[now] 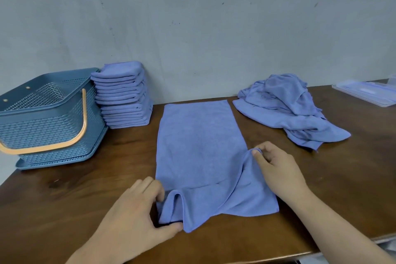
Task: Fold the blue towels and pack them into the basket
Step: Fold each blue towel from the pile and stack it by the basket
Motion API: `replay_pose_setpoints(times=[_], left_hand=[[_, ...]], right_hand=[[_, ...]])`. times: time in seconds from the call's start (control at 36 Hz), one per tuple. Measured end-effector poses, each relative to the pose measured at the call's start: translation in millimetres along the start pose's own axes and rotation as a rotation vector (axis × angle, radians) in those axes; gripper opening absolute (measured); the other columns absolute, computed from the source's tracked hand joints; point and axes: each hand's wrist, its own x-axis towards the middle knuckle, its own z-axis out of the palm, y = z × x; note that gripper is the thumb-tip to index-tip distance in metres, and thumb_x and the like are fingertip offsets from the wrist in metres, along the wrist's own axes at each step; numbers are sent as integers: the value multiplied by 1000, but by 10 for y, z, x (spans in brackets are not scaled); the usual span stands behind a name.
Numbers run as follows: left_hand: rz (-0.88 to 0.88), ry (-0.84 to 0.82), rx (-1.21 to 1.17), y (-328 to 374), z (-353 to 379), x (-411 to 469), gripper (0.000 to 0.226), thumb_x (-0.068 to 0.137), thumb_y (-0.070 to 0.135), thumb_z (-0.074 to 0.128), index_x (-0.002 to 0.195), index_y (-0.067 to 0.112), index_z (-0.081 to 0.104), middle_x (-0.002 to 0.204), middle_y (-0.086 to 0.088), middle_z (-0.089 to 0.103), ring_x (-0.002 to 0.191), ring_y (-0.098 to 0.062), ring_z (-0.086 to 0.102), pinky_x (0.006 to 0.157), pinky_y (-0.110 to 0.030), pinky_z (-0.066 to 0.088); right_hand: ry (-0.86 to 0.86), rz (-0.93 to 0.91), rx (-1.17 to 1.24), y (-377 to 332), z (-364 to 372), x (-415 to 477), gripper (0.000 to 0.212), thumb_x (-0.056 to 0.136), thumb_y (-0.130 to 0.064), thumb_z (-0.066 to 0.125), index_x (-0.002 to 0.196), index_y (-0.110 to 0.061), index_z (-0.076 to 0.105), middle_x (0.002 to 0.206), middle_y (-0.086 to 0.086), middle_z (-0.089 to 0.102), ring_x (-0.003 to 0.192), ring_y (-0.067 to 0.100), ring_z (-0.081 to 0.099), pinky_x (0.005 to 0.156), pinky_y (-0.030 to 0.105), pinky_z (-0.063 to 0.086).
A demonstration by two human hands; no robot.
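Note:
A blue towel (199, 146) lies lengthwise on the brown table, its near end rumpled and partly lifted. My left hand (137, 212) pinches the near left corner between thumb and fingers. My right hand (276, 167) pinches the towel's right edge, raised a little off the table. A tall stack of folded blue towels (124, 94) stands at the back left against the wall. To its left sits the blue perforated basket (42, 113) with an orange handle, no towels visible inside. A heap of unfolded blue towels (287, 109) lies at the back right.
The brown wooden table (64, 199) ends at a front edge near the bottom right. A clear plastic lid or tray (368, 92) lies at the far right by the grey wall.

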Motion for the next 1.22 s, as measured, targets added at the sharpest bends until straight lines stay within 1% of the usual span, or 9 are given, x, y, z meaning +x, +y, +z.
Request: replay_pose_setpoints(times=[0.25,0.5,0.58,0.69,0.83,0.97,1.03,1.14,1.22], left_hand=[[-101,85,142,-92,139,-67,34,80,48,66,74,39,34,80,20,46,73,0,50,52,-13,32],[-113,251,-153,-52,-35,-54,37,92,9,69,101,45,67,108,18,67,97,-12,66,64,-27,53],[-59,280,-288,-20,-64,-28,33,102,9,61,105,41,72,110,11,71,105,-18,65,79,-24,50],[-120,101,-398,-186,-103,-8,20,108,17,55,108,30,71,86,0,67,81,-24,60,80,-45,48],[-94,-99,-147,-420,-182,-22,23,98,21,59,94,42,68,91,11,60,97,-12,60,87,-32,47],[16,-211,-112,-388,-323,25,17,98,40,51,81,39,55,88,11,60,99,-14,56,83,-40,49],[30,-172,-68,-402,-331,91,6,94,46,51,94,46,57,97,17,61,101,-10,56,83,-35,48],[120,-225,-84,-318,-303,257,61,87,42,69,143,51,46,144,35,44,139,4,43,111,-23,39],[245,-278,-109,-207,-216,404,55,92,39,74,142,48,54,152,31,45,149,1,37,119,-23,31]], right_hand=[[25,19,-109,48,38,8,18,107,-43,51,92,-38,59,66,-13,62,60,10,58,54,34,43],[52,14,-352,95,76,-9,15,108,-47,45,96,-38,48,65,-8,57,61,18,57,52,38,48],[50,17,-374,77,74,-14,15,108,-46,45,98,-37,49,66,-8,57,61,17,57,52,37,47],[53,30,-356,78,67,-17,16,109,-47,44,98,-37,51,67,-9,59,63,17,58,53,37,49],[58,40,-344,89,63,-7,15,108,-48,45,99,-38,51,69,-10,60,65,18,59,57,39,52],[46,42,-335,99,75,-3,14,107,-50,44,100,-40,50,71,-11,60,68,19,61,61,41,54],[47,38,-332,105,79,-2,14,107,-51,44,100,-40,51,70,-11,60,67,19,61,60,41,54],[52,17,-310,103,82,-15,14,107,-51,46,99,-41,50,65,-10,58,63,18,60,57,40,52],[52,7,-251,91,73,-28,14,106,-50,48,96,-41,53,62,-9,56,59,15,56,54,38,48]])
